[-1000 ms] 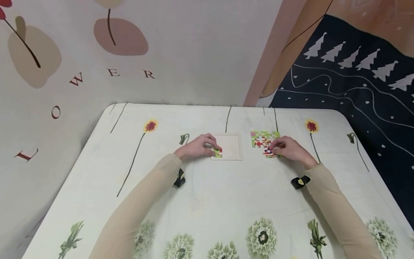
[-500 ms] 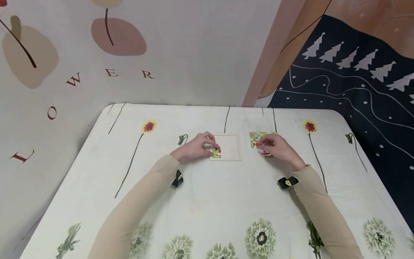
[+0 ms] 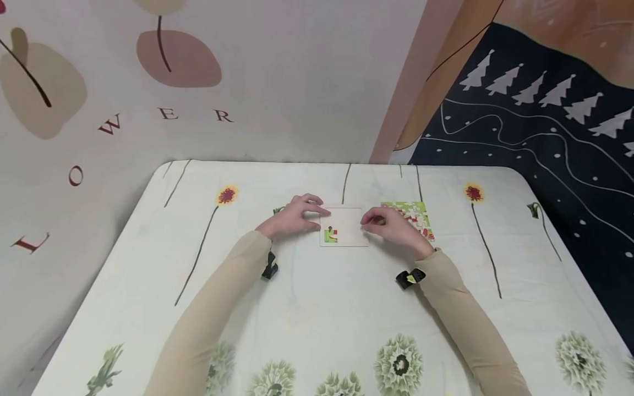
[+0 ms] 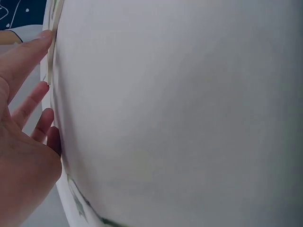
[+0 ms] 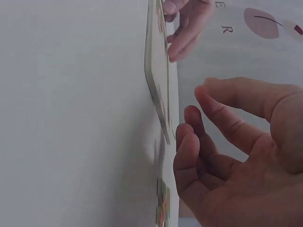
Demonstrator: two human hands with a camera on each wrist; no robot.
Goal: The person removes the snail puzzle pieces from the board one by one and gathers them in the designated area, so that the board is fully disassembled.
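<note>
A shallow white puzzle board [image 3: 346, 226] lies toward the far side of the table. One or two joined green and red jigsaw pieces [image 3: 331, 235] sit in its lower left corner. At the board's left edge my left hand [image 3: 293, 216] has its fingers extended and apart, fingertips right at the rim. My right hand [image 3: 393, 226] is at the board's right edge, thumb and forefinger tips together, the other fingers curled. No piece shows at those fingertips in the right wrist view; I cannot tell whether one is pinched there. More jigsaw pieces [image 3: 413, 212] lie beyond the right hand, partly hidden by it.
A white flower-printed cloth [image 3: 317, 297] covers the table. Printed fabric [image 3: 297, 88] hangs behind it, and dark tree-patterned fabric [image 3: 535, 126] stands at the right. Each wrist carries a black camera, such as the right wrist camera [image 3: 410, 279].
My right hand has moved left from the loose pieces to the board's right edge. The left fingers have lifted back from the corner pieces, leaving them more exposed.
</note>
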